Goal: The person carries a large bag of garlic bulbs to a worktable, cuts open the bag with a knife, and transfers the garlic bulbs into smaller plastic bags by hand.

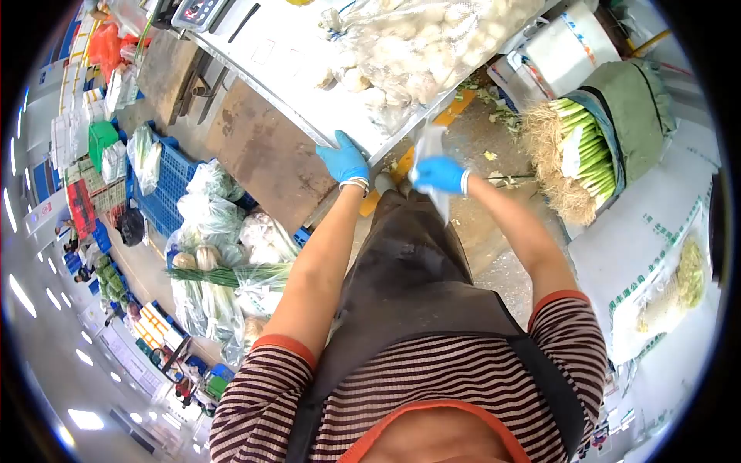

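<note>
My left hand (344,160), in a blue glove, rests at the near corner of the white table (285,92) with its fingers apart. To the right of that corner, my right hand (441,175), also in a blue glove, is closed around a thin, whitish sheet (432,144). It looks like plastic but is smeared by motion, and its ends stick out above and below the fist. On the table beyond both hands lies a large clear bag (432,38) of pale round bulbs that look like garlic. Several loose bulbs (355,79) lie at the bag's near side.
At right stands a bundle of green onions (590,154) with roots, wrapped in a green cover (629,104). White foam boxes (571,46) are behind it. Bagged vegetables (212,201) and a blue crate (166,181) sit on the floor at left. Scraps litter the floor beneath the table.
</note>
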A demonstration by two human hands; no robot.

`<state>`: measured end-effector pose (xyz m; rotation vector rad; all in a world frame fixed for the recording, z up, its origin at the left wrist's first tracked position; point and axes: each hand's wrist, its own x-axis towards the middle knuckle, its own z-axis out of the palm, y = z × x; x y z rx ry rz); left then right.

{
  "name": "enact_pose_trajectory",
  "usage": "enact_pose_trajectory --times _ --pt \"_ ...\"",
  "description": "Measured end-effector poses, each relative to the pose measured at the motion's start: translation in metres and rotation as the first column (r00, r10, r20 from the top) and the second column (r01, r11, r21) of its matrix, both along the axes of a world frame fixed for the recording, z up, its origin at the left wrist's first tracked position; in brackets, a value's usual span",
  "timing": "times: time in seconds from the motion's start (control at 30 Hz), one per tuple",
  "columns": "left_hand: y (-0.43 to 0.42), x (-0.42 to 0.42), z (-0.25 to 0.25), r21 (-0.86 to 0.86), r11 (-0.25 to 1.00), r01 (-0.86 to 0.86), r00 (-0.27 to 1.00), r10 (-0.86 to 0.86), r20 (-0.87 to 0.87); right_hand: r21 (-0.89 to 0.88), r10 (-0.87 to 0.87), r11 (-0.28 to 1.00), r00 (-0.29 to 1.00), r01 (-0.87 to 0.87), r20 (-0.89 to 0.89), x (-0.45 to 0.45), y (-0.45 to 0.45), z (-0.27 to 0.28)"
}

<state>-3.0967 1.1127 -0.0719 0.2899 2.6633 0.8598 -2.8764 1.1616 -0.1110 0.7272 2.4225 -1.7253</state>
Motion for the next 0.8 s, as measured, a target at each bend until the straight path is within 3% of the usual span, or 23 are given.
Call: enact_pose_trajectory --times 0.03,0.07,0.1,0.2,0.23,0.27,0.3,0.37,0.43,0.5,0.53,0.6,0.63,0.67,0.7,0.8 --pt "0.000 -0.002 -0.002 0.009 1.000 0.019 1.000 -0.019 -0.012 -0.031 0.081 0.996 0.996 -0.081 0.025 0.003 -0.027 0.001" --pt "-0.002 -0.005 -0.008 0.016 0.999 0.031 0.999 -0.031 -0.021 -0.059 0.062 0.996 0.996 -0.066 -0.056 0.010 -0.052 0.001" --pt "-0.006 -0.007 -0.013 0.017 0.999 0.036 0.999 -0.035 -0.025 -0.126 0.022 0.992 1.000 -0.021 0.000 0.015 -0.067 0.016" --pt "-0.031 -0.027 -0.016 0.392 0.897 0.203 0.925 -0.307 0.224 -0.288 -0.143 0.941 0.981 0.176 0.133 0.030 -0.098 0.051" --pt "-0.047 -0.036 -0.012 0.426 0.898 0.109 0.782 -0.342 0.521 -0.302 -0.200 0.921 0.964 0.246 0.177 0.031 -0.101 0.067" --pt "-0.056 -0.026 0.025 0.348 0.928 0.134 0.675 -0.343 0.654 -0.303 -0.260 0.899 0.942 0.317 0.214 0.028 -0.100 0.079" --pt "-0.072 -0.015 0.069 0.279 0.944 0.174 0.554 -0.328 0.765 -0.247 -0.225 0.931 0.954 0.270 0.196 0.024 -0.101 0.087" --pt "-0.115 0.005 0.082 0.204 0.887 0.414 0.436 -0.390 0.811 -0.139 -0.141 0.977 0.977 0.164 0.159 0.010 -0.108 0.104" --pt "-0.146 0.019 0.081 0.304 0.824 0.478 0.333 -0.490 0.806 -0.116 0.020 0.993 1.000 -0.018 0.017 -0.011 -0.120 0.128" --pt "-0.160 0.017 0.082 0.299 0.866 0.401 0.258 -0.420 0.870 0.034 0.160 0.987 0.986 -0.159 -0.038 -0.036 -0.130 0.150" --pt "-0.164 0.011 0.078 0.249 0.852 0.461 0.400 -0.450 0.799 0.051 0.185 0.981 0.983 -0.186 0.022 -0.043 -0.133 0.155" --pt "-0.174 -0.010 0.080 0.329 0.881 0.339 0.482 -0.463 0.744 0.099 0.227 0.965 0.963 -0.243 0.147 -0.055 -0.129 0.157" --pt "-0.174 -0.015 0.094 0.370 0.888 0.272 0.519 -0.459 0.721 -0.153 0.069 0.987 0.990 -0.050 0.125 -0.058 -0.126 0.159" --pt "-0.174 -0.020 0.109 0.453 0.891 -0.018 0.476 -0.391 0.788 -0.399 -0.091 0.906 0.985 0.142 0.146 -0.061 -0.123 0.161" --pt "-0.176 -0.036 0.115 0.466 0.883 -0.048 0.419 -0.406 0.812 -0.609 -0.238 0.728 0.949 0.316 0.208 -0.067 -0.119 0.168" --pt "-0.173 -0.044 0.138 0.528 0.827 -0.196 0.455 -0.400 0.796 -0.614 -0.286 0.693 0.926 0.377 0.245 -0.099 -0.110 0.188"
